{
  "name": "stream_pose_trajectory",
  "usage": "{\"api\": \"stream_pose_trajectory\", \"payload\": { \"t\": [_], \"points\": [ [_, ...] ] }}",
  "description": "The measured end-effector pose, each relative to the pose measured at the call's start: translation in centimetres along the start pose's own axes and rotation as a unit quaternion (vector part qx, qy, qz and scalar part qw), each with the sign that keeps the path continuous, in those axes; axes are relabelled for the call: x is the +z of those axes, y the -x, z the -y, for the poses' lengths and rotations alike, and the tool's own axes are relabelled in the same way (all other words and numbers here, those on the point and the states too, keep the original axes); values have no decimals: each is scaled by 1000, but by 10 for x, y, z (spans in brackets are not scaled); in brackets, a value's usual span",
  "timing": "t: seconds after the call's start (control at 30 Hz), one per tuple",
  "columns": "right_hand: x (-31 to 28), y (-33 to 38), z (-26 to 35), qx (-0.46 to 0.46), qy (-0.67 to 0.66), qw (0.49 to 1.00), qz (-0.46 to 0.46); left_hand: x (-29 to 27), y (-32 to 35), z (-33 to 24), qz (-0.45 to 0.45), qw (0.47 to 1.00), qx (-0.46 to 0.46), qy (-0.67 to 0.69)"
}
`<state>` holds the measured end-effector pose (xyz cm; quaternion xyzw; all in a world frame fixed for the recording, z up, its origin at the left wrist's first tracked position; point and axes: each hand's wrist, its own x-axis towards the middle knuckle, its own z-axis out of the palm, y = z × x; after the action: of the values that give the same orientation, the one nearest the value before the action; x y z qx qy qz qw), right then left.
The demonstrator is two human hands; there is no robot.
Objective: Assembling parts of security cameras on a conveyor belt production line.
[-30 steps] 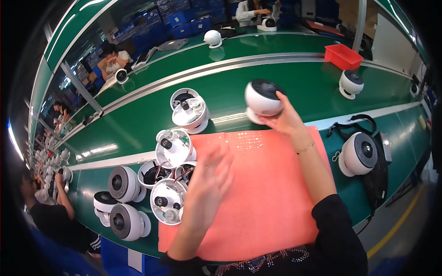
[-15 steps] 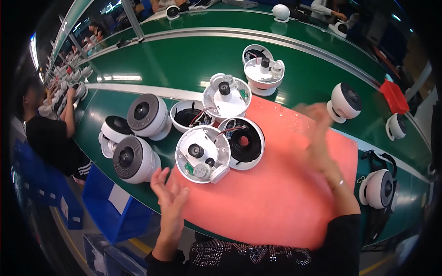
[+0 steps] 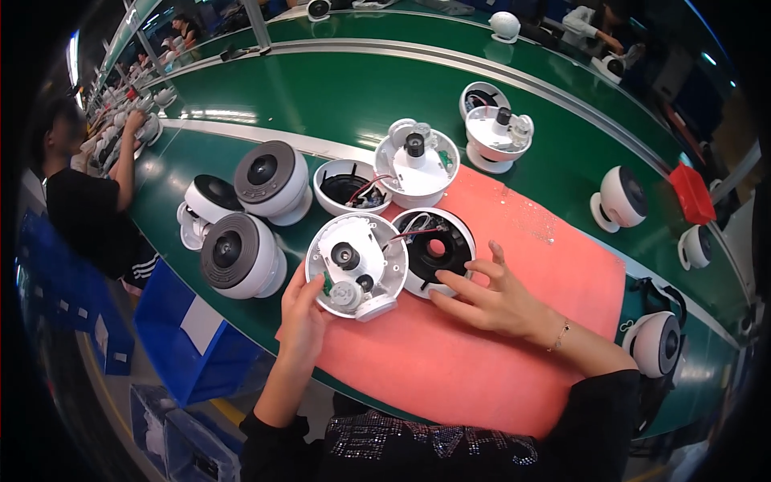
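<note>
**Two hands on an open camera dome**

Down at the near edge, the left hand [image 3: 301, 317] curls round the rim of the motor plate [image 3: 355, 263], fingers and thumb closed on it, tilting it up off the red mat [image 3: 482, 361]. Just beside it, the right hand [image 3: 490, 299] lies spread and loose, gripping nothing, fingertips touching the rim of the black-lined shell [image 3: 436, 251]. Thin red wires [image 3: 409, 234] run between plate and shell, and that's the worry: judging from here, lift or twist the plate too far and those wires could strain or pull loose. The plate also hangs close to the mat's near edge, so a slack grip might let it slide toward the table edge.

Left of the hands, three closed domes [image 3: 241, 255] crowd together. Farther back, another open shell [image 3: 350, 183] and a second plate [image 3: 418, 165] sit at the mat's far corner; a bump could knock those. Beyond, a third assembly [image 3: 498, 132] rests on the green belt [image 3: 321, 88], and another person [image 3: 88, 201] works at far left.
</note>
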<state>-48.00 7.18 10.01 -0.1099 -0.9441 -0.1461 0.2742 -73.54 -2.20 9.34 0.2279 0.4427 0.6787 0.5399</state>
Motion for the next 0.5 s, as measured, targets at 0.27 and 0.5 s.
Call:
{"api": "stream_pose_trajectory", "payload": {
  "t": [0.27,0.5],
  "points": [
    [7,-34,-25,63,-119,986,-96,-31,42,-25,-27,1000,-3,-13],
    [44,-73,-70,616,-654,428,-97,-37,55,-21,-47,998,-28,-8]
  ]
}}
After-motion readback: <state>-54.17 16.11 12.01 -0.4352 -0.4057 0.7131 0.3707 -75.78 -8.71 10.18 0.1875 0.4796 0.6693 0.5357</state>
